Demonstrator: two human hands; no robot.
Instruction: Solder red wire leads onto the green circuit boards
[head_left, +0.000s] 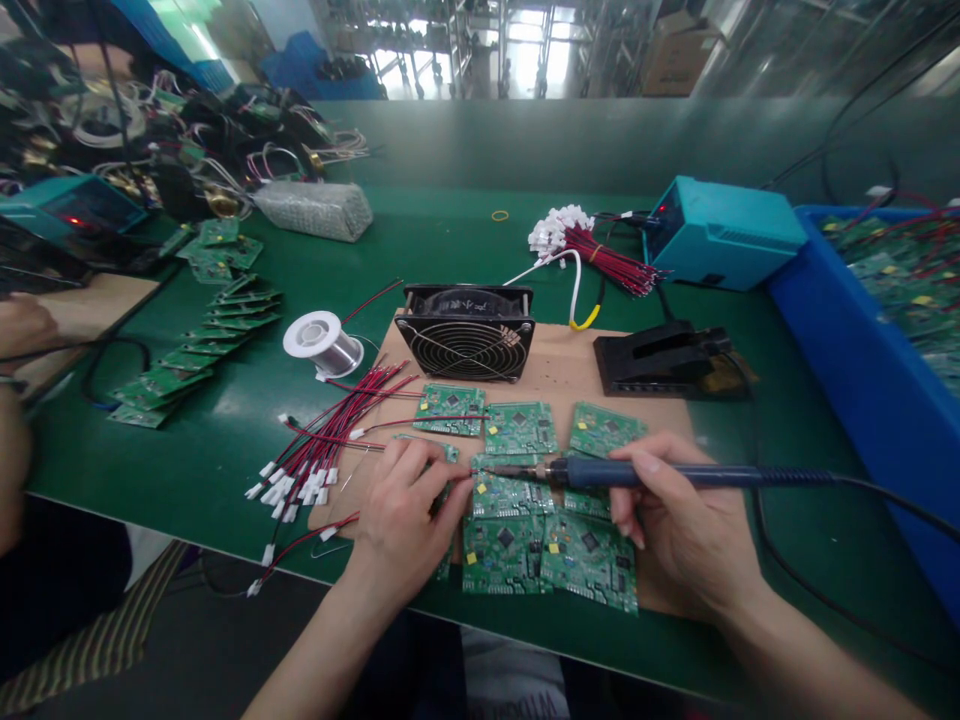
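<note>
Bench [420, 250]: green, crowded, with a brown mat [570, 360] in front of the person.
Bin [870, 400]: blue, at the right edge, holding boards with leads already attached.
Station [720, 235]: teal box at the back right, with the black iron stand [664, 362] just before it.
Fan [465, 332]: black, upright on the mat, behind the boards.
Boards [547, 545]: green circuit boards laid touching in rows on the mat; about eight showed, some partly under the hands.
Stack [195, 350]: more boards fanned out at the left, well apart from the mat.
Wires [330, 440]: a loose sheaf of red leads with white plugs, just left of the boards; a tied bundle [600, 255] lay at the back.
Solder [322, 342]: a spool beside the fan.
Right hand [675, 520]: grip closed round the iron [600, 472], pen-fashion, its tip at the left edge of the middle row.
Left hand [405, 510]: fingers pressed together on something thin at the tip, probably a lead or solder; too small to tell.
Progress: judged early in this batch; no lead showed on the laid-out boards, and many loose wires remained.
Neighbour: another person's hand [22, 325] at the far left.
</note>
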